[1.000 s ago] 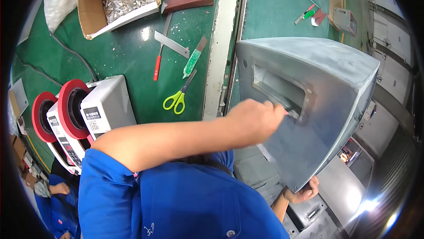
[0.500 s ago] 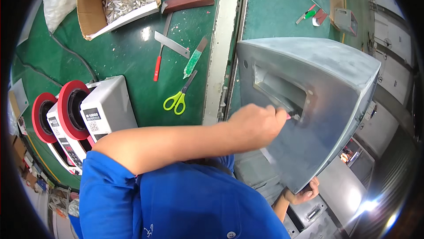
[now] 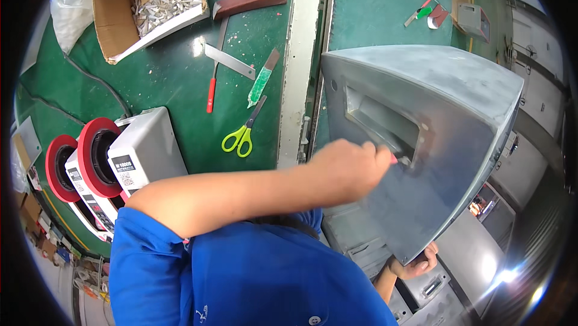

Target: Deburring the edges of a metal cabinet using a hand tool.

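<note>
A large grey metal housing with a rectangular recess in its face stands tilted in front of me on the right. My left hand is closed in a fist at the lower corner of the recess. From its fingers a small pink tip pokes out; the rest of that thing is hidden in the fist, so its kind does not show. Under the housing's bottom corner, my right hand supports it with curled fingers.
On the green table lie yellow scissors, a green-handled blade, a red-handled file and a brown wrapped block. A carton of small pale pieces stands behind. At left sits a tape dispenser with red wheels.
The view has shifted slightly, and the housing appears tilted a little differently. Both hands keep their places on it, the left one at the recess corner.
</note>
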{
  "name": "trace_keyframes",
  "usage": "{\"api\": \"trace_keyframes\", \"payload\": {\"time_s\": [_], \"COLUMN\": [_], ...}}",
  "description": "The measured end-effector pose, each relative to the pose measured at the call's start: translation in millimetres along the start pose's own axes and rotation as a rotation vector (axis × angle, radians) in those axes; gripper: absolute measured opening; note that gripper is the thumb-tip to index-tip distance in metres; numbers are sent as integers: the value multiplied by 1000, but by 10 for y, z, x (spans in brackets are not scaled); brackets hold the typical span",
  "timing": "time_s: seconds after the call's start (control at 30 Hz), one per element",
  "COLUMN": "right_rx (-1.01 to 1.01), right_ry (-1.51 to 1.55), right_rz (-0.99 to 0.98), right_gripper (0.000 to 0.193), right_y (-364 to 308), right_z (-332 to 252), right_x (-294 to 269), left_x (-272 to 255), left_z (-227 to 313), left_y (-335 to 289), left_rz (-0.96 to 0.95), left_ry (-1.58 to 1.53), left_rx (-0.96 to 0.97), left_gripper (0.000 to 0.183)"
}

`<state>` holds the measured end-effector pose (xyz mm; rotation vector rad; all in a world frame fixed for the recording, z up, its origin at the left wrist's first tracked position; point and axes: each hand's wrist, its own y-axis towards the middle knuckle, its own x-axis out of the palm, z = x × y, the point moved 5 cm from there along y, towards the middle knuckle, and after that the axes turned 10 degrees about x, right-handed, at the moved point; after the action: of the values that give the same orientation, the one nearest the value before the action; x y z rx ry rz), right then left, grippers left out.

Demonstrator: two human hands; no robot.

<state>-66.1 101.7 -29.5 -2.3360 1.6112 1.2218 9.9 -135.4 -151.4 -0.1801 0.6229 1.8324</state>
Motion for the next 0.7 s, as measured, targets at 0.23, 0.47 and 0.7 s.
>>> {"api": "trace_keyframes", "payload": {"time_s": [0.23,0.47,0.7], "right_rx": [-2,12,-7], "right_ry": [-2,21,34], "right_rz": [-1,43,26], "right_gripper": [26,27,27], "right_y": [20,-5,9], "right_z": [-20,44,32], "right_x": [31,-6,-8], "left_x": [-23,-39,-4], "left_z": [-69,-110,-284], "left_y": [53,10,7], "left_rz": [-75,-140,-261], "left_ry": [-17,-63,-62], "left_rx": [0,-13,-78], "left_gripper": [15,13,14]}}
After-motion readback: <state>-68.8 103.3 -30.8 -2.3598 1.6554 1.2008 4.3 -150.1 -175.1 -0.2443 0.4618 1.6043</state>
